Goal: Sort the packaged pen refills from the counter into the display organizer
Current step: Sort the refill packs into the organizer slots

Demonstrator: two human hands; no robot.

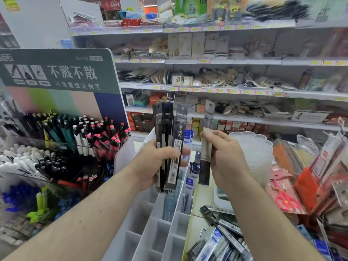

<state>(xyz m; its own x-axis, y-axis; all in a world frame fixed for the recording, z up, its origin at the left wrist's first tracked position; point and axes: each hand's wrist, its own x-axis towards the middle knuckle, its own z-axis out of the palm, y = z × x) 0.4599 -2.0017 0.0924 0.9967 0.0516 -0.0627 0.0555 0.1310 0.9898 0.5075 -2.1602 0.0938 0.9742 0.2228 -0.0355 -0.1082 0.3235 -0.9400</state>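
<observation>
My left hand (154,162) grips a fanned bundle of long, narrow, black plastic refill packets (168,140), upright at chest height above the white partitioned plastic display organizer (150,230). The packets are slim sleeves, dark with white print; the two on the left carry a vertical brand mark too blurred to spell out, with what looks like "1308" beneath it, and the right one has a column of white Chinese characters and a pale barcode label lower down. My right hand (224,153) pinches a single clear-topped refill packet with a dark lower end (206,147) between thumb and fingertips, held upright just beside the bundle. A few blue-and-white packets (189,185) stand in the organizer's far compartments. More loose packets, black, grey and blue-and-white (220,236), lie in a heap on the desk (195,228) beneath my right forearm. To my left, a green header card (56,70) over a rack of pens (90,136) reads "DS-758" and "不溅不散", with "不溅墨细尖钢笔" below. Red-handled scissors in a packet (286,200) lie to the right.
</observation>
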